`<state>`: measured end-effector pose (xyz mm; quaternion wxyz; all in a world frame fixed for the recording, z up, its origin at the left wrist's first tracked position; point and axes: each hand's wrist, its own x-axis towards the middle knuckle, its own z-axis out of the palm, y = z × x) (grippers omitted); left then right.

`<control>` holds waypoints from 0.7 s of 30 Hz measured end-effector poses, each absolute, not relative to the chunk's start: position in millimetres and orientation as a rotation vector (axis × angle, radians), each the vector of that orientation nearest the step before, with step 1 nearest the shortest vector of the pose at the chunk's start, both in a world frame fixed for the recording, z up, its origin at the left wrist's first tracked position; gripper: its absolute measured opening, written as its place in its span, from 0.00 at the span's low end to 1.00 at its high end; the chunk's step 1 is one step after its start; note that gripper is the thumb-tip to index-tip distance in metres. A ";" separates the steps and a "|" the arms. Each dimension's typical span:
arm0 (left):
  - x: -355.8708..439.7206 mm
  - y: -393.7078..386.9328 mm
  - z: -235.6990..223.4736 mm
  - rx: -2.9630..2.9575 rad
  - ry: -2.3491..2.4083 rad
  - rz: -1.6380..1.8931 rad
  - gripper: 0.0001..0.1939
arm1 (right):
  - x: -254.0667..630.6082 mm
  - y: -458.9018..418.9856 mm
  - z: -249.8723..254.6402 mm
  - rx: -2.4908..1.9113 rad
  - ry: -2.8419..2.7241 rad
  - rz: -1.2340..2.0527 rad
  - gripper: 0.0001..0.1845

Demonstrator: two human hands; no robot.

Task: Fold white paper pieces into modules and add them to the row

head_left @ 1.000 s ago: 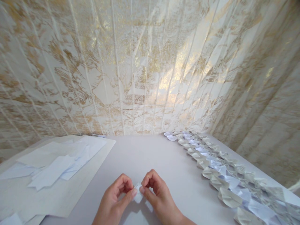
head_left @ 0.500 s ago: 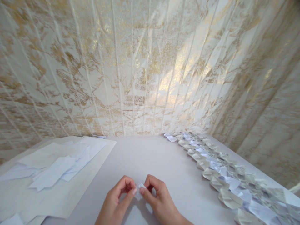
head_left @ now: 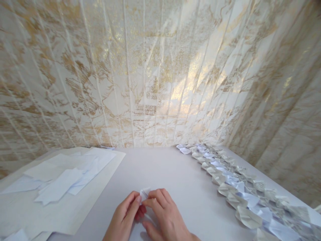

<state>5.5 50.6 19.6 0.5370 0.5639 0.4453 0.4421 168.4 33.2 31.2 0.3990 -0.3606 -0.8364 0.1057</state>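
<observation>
A small folded piece of white paper stands up above the near part of the table. My left hand pinches its left edge between thumb and fingers. Against the right side of the paper rest the fingertips of my right hand, its thumb spread low and apart from the piece. The lower part of the paper is hidden behind my fingers.
On the left, loose white paper pieces lie on large off-white sheets. Rows of folded paper pieces, white and greyish, run along the right side of the table. A gold-patterned curtain hangs behind.
My right thumb has come off the paper and spread downward, while its fingers have extended over the piece. The paper now shows higher, between both hands. The view has shifted slightly.
</observation>
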 end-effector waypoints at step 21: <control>0.3 63.3 17.3 1.411 0.943 0.682 0.29 | 183.7 43.4 30.6 -0.914 -1.783 0.893 0.15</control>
